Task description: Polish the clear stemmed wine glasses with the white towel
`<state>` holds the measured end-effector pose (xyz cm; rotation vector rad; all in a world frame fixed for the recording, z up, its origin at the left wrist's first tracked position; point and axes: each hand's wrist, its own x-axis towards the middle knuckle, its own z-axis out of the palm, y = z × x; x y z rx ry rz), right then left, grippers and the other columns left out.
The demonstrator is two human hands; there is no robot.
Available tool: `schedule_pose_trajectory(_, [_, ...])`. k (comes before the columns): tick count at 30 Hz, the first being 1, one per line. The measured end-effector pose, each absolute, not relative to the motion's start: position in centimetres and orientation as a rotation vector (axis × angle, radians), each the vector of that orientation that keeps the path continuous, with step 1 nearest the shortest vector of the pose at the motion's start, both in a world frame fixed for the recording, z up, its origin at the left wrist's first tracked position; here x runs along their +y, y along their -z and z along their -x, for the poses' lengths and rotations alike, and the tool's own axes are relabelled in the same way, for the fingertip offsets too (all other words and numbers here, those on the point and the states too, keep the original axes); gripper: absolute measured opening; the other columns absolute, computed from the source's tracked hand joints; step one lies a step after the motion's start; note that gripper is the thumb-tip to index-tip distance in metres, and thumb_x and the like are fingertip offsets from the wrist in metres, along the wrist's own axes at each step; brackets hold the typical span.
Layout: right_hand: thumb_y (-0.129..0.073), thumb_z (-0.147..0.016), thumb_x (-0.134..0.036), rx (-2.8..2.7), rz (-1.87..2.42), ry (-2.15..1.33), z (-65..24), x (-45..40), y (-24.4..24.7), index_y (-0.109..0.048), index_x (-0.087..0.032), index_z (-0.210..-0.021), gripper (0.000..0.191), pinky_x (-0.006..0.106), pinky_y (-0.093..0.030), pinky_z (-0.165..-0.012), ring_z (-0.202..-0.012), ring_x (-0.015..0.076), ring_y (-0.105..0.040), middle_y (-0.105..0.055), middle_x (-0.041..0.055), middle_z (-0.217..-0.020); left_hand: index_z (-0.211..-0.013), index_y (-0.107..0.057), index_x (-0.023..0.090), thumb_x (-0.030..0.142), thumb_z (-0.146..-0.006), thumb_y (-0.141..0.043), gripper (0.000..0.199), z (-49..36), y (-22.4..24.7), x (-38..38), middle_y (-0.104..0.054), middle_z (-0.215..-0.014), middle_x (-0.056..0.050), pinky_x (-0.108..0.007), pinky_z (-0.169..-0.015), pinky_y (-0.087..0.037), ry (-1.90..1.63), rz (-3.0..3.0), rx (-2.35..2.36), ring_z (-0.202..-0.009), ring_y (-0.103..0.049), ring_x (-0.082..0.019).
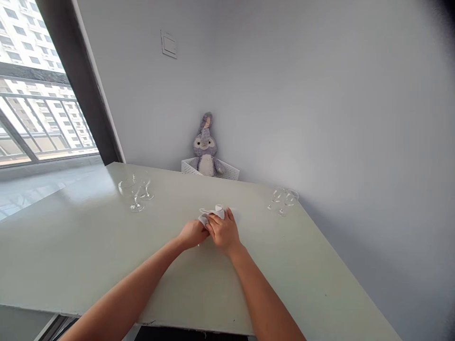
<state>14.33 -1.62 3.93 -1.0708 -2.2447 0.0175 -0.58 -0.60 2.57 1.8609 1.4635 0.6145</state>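
Observation:
Near the middle of the table, my two hands meet at a crumpled white cloth (213,213). My right hand (224,232) presses the cloth with bent fingers, and part of the cloth sticks out beyond them. Curled into a fist beside it is my left hand (194,233), its fingertips hidden by the cloth and my right hand. A tiny clear glint shows just below the left fist; what that hand grips is mostly hidden. Two clear stemmed glasses, a nearer one (136,207) and a farther one (146,194), stand upright to the left. Two smaller stemmed glasses (290,197) stand to the right.
The pale table (170,293) runs up to the grey wall (337,118) at the right. Behind its far edge, a plush toy (206,163) sits in a white perforated basket (231,173). At the left is a window with a railing (50,106).

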Motion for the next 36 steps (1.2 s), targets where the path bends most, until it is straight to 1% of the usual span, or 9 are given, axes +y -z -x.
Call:
schedule_pose_trajectory(3, [-0.042, -0.085, -0.031, -2.073, 1.254, -0.241, -15.1, -0.9, -3.6, -0.064, -0.022, -0.072, 0.027, 0.039, -0.031, -0.088, -0.087, 0.0209, -0.052, -0.064, 0.0062, -0.085, -0.049, -0.052, 0.019, 0.035, -0.073, -0.052, 0.029, 0.0, -2.4, -1.4, -0.05, -0.049, -0.002, -0.027, -0.057, -0.03, -0.721, -2.212, 1.441, -0.051, -0.046, -0.015])
schedule_pose_trajectory(6, [-0.049, -0.078, -0.037, -1.712, 1.36, -0.826, -17.2, 0.2, -3.4, -0.051, -0.02, -0.05, 0.033, 0.029, -0.037, -0.066, -0.066, 0.0162, -0.051, -0.053, 0.001, -0.058, -0.064, -0.061, 0.022, 0.041, -0.074, -0.053, 0.023, 0.0, -2.2, -1.7, -0.053, -0.051, -0.003, -0.027, -0.06, -0.031, -0.816, -2.343, 1.301, -0.053, -0.048, -0.016])
schedule_pose_trajectory(9, [-0.051, -0.073, -0.043, -1.397, 1.3, -1.263, -19.0, 1.2, -3.1, -0.048, -0.019, -0.05, 0.033, 0.025, -0.036, -0.052, -0.053, 0.0135, -0.047, -0.045, -0.0021, -0.049, -0.079, -0.065, 0.024, 0.046, -0.075, -0.053, 0.026, -0.1, -2.0, -1.9, -0.057, -0.055, -0.004, -0.028, -0.063, -0.033, -0.845, -2.32, 1.252, -0.056, -0.05, -0.017])
schedule_pose_trajectory(12, [-0.052, -0.07, -0.044, -1.072, 1.177, -1.427, -19.1, 1.8, -2.8, -0.051, -0.019, -0.06, 0.027, 0.026, -0.04, -0.051, -0.053, 0.0141, -0.05, -0.051, -0.0008, -0.055, -0.103, -0.062, 0.028, 0.048, -0.078, -0.049, 0.035, -0.5, -2.1, -2.0, -0.06, -0.062, -0.004, -0.027, -0.064, -0.033, -0.867, -2.285, 1.333, -0.061, -0.052, -0.018])
schedule_pose_trajectory(16, [-0.057, -0.067, -0.042, -0.597, 0.875, -1.482, -16.8, 1.5, -2.8, -0.055, -0.021, -0.069, 0.022, 0.03, -0.047, -0.061, -0.07, 0.0178, -0.058, -0.06, 0.0017, -0.07, -0.128, -0.042, 0.029, 0.046, -0.083, -0.04, 0.048, -1.1, -2.2, -2.2, -0.06, -0.072, -0.004, -0.026, -0.063, -0.033, -0.871, -2.244, 1.539, -0.065, -0.053, -0.018])
schedule_pose_trajectory(21, [-0.054, -0.072, -0.041, -0.537, 0.693, -1.467, -13.7, 0.0, -2.9, -0.055, -0.022, -0.075, 0.02, 0.03, -0.047, -0.07, -0.081, 0.0173, -0.057, -0.061, 0.0024, -0.079, -0.134, -0.031, 0.026, 0.037, -0.086, -0.034, 0.049, -1.4, -2.1, -2.1, -0.057, -0.093, -0.007, -0.027, -0.062, -0.037, -0.924, -2.128, 1.716, -0.073, -0.055, -0.019])
schedule_pose_trajectory(26, [-0.05, -0.075, -0.046, -0.712, 0.748, -1.479, -11.7, -1.5, -1.9, -0.054, -0.022, -0.085, 0.026, 0.026, -0.043, -0.058, -0.073, 0.015, -0.055, -0.06, 0.0027, -0.085, -0.135, -0.027, 0.028, 0.011, -0.076, -0.036, 0.062, -1.6, -1.3, -1.6, -0.031, -0.131, -0.011, -0.034, -0.077, -0.043, -1.114, -1.998, 1.622, -0.102, -0.05, -0.022])
schedule_pose_trajectory(30, [-0.055, -0.073, -0.044, -0.931, 0.847, -1.392, -11.4, -1.8, -0.7, -0.053, -0.022, -0.092, 0.029, 0.025, -0.042, -0.065, -0.085, 0.0156, -0.053, -0.058, 0.0033, -0.095, -0.138, -0.019, 0.028, 0.005, -0.065, -0.042, 0.079, -1.9, -0.7, -1.5, -0.011, -0.144, -0.01, -0.04, -0.09, -0.038, -1.154, -1.8, 1.385, -0.122, -0.033, -0.027])
schedule_pose_trajectory(36, [-0.063, -0.064, -0.046, -0.963, 1.027, -1.379, -13.4, -0.4, -0.7, -0.055, -0.018, -0.074, 0.031, 0.026, -0.04, -0.058, -0.064, 0.0141, -0.051, -0.056, 0.0003, -0.068, -0.134, -0.03, 0.023, 0.017, -0.068, -0.056, 0.072, -0.7, -2.8, -1.5, -0.044, -0.129, -0.008, -0.037, -0.095, -0.035, -0.916, -1.387, 0.932, -0.117, -0.04, -0.025])
